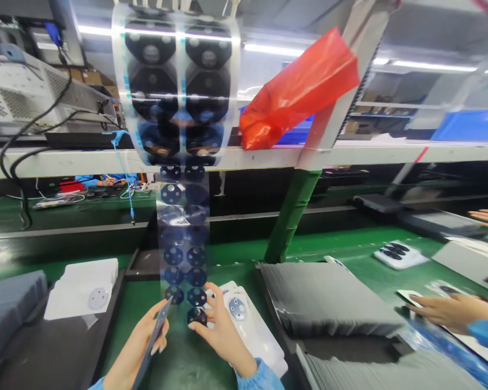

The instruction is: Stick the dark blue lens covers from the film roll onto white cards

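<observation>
My left hand point(132, 346) is closed on a thin grey panel point(149, 342), which is tilted almost edge-on to me. Its upper tip overlaps the lower left of a hanging clear film strip point(182, 265) with two columns of dark round stickers. At the strip's bottom right, my right hand point(224, 331) pinches a dark round sticker point(197, 316) between thumb and fingers. I cannot tell whether this sticker is still attached to the film. Behind my right wrist lie overlapping white sheets point(254, 325), the upper one with a grey round sticker on it.
The film comes off a large roll point(177, 92) overhead. White cards point(83, 287) and grey panels point(14, 306) lie left; a stack of grey panels point(329, 295) stands right. A green-wrapped post point(295, 214) rises behind. A co-worker's hand point(451, 313) works at far right.
</observation>
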`<action>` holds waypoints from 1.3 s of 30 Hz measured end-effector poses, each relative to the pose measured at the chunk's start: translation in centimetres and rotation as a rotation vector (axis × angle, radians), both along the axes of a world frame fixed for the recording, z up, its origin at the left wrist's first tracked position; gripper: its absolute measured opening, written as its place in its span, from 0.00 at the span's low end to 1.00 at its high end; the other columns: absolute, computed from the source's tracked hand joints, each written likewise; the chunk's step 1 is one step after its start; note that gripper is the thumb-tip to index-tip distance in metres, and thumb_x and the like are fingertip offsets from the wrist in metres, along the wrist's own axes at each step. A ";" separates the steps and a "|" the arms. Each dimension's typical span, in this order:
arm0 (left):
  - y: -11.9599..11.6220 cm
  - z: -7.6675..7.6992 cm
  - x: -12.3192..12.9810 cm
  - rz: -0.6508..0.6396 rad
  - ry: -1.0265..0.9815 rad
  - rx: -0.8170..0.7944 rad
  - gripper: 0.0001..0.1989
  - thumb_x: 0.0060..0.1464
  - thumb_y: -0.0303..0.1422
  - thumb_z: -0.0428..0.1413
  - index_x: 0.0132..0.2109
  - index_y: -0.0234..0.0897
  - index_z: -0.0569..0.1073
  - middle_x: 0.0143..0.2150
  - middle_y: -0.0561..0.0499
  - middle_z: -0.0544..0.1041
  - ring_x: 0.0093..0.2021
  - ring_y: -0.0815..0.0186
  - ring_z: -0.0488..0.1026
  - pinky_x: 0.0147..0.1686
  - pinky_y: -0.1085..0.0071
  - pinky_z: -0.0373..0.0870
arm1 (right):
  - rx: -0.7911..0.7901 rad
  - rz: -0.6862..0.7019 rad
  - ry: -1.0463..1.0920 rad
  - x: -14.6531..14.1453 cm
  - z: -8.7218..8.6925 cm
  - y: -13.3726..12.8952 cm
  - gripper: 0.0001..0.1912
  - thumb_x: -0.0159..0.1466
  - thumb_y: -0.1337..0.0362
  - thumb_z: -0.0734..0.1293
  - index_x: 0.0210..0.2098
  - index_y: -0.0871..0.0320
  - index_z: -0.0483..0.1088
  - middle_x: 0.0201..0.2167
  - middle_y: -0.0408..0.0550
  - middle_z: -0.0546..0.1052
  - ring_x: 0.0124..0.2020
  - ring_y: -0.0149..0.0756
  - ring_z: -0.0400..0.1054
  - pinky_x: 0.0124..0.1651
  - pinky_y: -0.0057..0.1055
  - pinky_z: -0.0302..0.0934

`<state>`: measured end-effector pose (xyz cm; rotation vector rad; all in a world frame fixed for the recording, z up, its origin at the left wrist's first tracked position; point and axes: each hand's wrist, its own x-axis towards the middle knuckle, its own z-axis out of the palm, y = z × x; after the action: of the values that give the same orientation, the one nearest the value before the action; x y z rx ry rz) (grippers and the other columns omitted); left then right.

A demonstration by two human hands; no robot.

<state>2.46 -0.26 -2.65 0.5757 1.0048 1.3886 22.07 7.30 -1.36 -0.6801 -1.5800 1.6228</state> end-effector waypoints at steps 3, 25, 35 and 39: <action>-0.8 -0.3 0.9 -0.100 0.019 -0.048 0.25 0.47 0.35 0.66 0.53 0.37 0.72 0.21 0.57 0.73 0.11 0.76 0.61 0.14 0.78 0.57 | -0.016 -0.062 0.017 -0.4 -0.2 -0.3 0.49 0.57 0.66 0.71 0.68 0.44 0.39 0.50 0.48 0.73 0.42 0.38 0.74 0.47 0.39 0.68; -2.0 2.0 3.3 0.045 0.137 0.002 0.18 0.47 0.44 0.67 0.38 0.34 0.77 0.27 0.48 0.79 0.24 0.70 0.71 0.26 0.77 0.64 | 0.210 -0.119 -0.067 0.0 1.2 -0.6 0.09 0.56 0.66 0.71 0.35 0.46 0.81 0.34 0.42 0.83 0.35 0.45 0.78 0.42 0.38 0.74; -1.7 1.6 2.9 0.138 0.217 0.001 0.17 0.48 0.43 0.65 0.37 0.34 0.74 0.23 0.54 0.76 0.21 0.71 0.68 0.24 0.78 0.60 | 0.573 -0.191 -0.189 0.2 0.5 -0.3 0.13 0.59 0.71 0.67 0.33 0.46 0.81 0.34 0.48 0.80 0.38 0.44 0.74 0.39 0.39 0.69; -1.5 1.4 2.7 0.201 0.139 -0.005 0.17 0.48 0.43 0.65 0.37 0.35 0.73 0.24 0.53 0.76 0.23 0.71 0.70 0.25 0.77 0.61 | 0.698 -0.216 -0.226 0.0 0.2 -0.4 0.14 0.60 0.72 0.68 0.35 0.45 0.81 0.62 0.46 0.66 0.60 0.52 0.61 0.59 0.53 0.58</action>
<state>5.11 -1.81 -1.22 0.5862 1.2042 1.5377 22.06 6.87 -1.21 -0.6288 -1.9961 0.7677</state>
